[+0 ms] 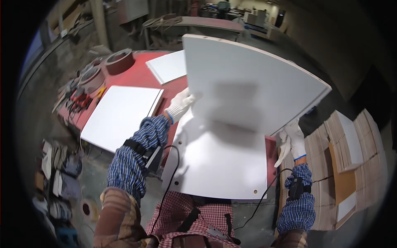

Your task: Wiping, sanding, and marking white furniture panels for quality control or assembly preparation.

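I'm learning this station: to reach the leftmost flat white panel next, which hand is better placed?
Likely the left hand: it is nearer the leftmost panel, though it grips the raised panel. The right hand is across by that panel's lower right corner.

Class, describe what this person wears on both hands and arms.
The left hand and right hand wear white knit gloves edged in blue. Striped blue and white sleeve covers meet brown plaid sleeves. Each forearm bears a black strap and device; black cables run nearby.

Raised panel (pixel 252 62) above flat panel (pixel 223 169), rolls (pixel 124 65) on table (pixel 136 77) left, stacked boards (pixel 318 157) right.
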The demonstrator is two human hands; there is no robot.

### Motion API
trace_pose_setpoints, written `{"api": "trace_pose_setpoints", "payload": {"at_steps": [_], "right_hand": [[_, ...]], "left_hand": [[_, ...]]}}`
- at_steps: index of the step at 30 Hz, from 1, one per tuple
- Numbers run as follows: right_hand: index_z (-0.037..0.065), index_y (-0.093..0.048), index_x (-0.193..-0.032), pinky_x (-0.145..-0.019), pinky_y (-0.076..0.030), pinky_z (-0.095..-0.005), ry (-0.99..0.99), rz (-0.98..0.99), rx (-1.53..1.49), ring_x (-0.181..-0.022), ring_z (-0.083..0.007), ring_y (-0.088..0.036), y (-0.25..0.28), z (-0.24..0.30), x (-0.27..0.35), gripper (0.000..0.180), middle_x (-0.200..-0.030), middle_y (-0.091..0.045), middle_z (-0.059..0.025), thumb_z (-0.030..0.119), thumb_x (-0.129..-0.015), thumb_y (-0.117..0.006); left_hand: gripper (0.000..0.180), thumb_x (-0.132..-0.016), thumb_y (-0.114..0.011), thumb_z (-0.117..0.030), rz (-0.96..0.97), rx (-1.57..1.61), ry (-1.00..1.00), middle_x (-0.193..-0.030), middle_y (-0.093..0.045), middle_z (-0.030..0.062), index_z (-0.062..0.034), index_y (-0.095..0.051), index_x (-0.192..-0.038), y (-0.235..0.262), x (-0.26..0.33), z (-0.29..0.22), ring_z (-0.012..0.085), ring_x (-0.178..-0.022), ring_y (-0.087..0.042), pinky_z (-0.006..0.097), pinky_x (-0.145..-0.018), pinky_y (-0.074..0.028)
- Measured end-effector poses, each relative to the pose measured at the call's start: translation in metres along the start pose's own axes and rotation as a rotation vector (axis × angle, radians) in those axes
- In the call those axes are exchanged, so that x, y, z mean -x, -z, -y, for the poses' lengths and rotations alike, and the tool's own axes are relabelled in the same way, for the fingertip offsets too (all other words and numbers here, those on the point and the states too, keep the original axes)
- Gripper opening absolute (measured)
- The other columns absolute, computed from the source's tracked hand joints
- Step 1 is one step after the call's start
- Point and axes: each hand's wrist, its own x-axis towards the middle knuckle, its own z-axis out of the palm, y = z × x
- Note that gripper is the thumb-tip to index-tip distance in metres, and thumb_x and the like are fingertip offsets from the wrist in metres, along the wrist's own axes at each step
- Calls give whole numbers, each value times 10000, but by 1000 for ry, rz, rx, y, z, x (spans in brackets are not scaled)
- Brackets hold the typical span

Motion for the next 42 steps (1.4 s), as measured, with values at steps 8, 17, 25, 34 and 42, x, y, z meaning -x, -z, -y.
{"api": "trace_pose_setpoints", "payload": {"at_steps": [8, 17, 25, 34, 42], "right_hand": [[-20, -638, -1205, -738, -557, -268, 57, -9, 91, -864, -138, -676, 9, 12, 56, 250, -1029, -681, -47, 84, -978, -635], [6, -251, -1604, -990, -518, -262, -239, 120, -53, -1179, -142, -616, -18, 27, 155, 664, -1438, -541, -130, 72, -1013, -545], [-48, -338, -1557, -1063, -450, -269, -476, 163, 28, -1263, -157, -566, -10, 9, 167, 604, -1500, -505, -101, 16, -995, -550], [-69, -640, -1299, -863, -522, -272, -426, 113, 381, -974, -123, -644, 4, -12, 165, 371, -1143, -702, -47, 107, -972, -636], [-8, -672, -1214, -824, -531, -352, -218, 48, 1204, -879, -264, -686, -19, 15, 168, 365, -991, -723, -152, 208, -921, -663]], "left_hand": [[528, -1000, -640, -448, 67, 95, 12, -1114, -694, 49, -4, -638, -1285, 11, 59, -31, 130, -1064, -595, 300, -984, -455], [658, -1011, -556, -552, 40, -26, 321, -866, -709, 139, 92, -693, -1015, 2, 191, 2, 160, -868, -662, 333, -792, -518], [904, -916, -421, -789, 204, -595, 654, -803, -703, 237, 63, -722, -933, 5, 204, -22, 365, -839, -723, 445, -791, -552], [799, -921, -445, -780, 306, -893, 566, -761, -726, 137, -44, -755, -920, 17, 210, -16, 305, -763, -733, 422, -735, -563], [631, -995, -495, -634, 453, -978, 408, -771, -698, 163, -46, -704, -897, 74, 265, -28, 335, -778, -709, 455, -723, -547]]}}
